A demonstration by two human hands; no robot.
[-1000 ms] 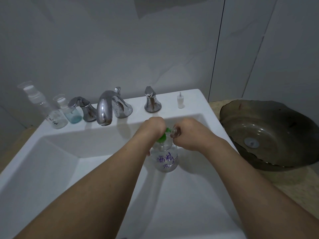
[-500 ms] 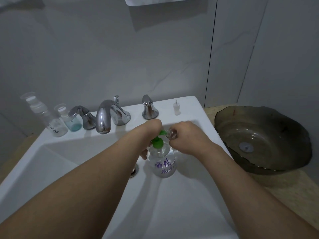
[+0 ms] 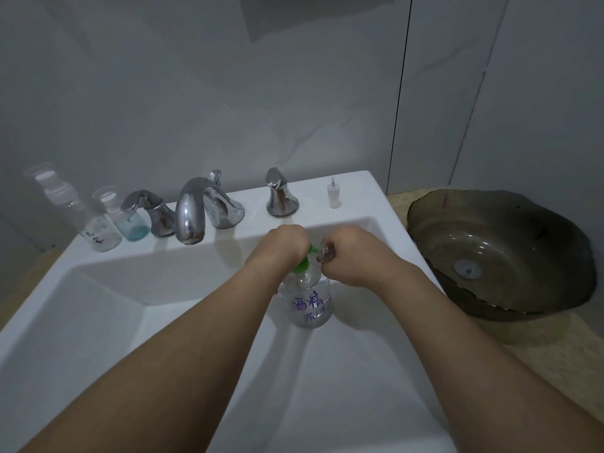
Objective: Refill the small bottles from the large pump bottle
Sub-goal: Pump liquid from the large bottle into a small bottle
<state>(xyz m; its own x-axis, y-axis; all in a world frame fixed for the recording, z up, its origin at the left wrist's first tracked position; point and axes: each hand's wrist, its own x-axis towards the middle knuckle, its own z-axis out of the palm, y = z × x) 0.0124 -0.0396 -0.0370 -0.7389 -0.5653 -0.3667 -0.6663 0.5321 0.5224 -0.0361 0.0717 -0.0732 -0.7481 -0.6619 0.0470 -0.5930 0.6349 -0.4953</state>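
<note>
A clear large pump bottle (image 3: 309, 302) with purple writing and a green pump head (image 3: 302, 264) stands in the white sink (image 3: 98, 289). My left hand (image 3: 282, 245) is closed over the green pump head from above. My right hand (image 3: 354, 253) grips a small clear bottle (image 3: 325, 251) and holds its mouth against the pump nozzle. Two more small bottles stand on the sink's back ledge at the left: a tall clear one (image 3: 86, 220) and a short one with blue liquid (image 3: 125, 220). A small white pump insert (image 3: 334, 192) stands on the ledge at the right.
A chrome faucet (image 3: 192, 210) with two handles (image 3: 153, 210) (image 3: 279, 194) sits on the back ledge. A dark glass basin (image 3: 496, 256) rests on the beige counter to the right. A grey tiled wall rises behind.
Both hands stay on the pump head and the small bottle. The camera view has shifted slightly; the bottles on the ledge have not moved.
</note>
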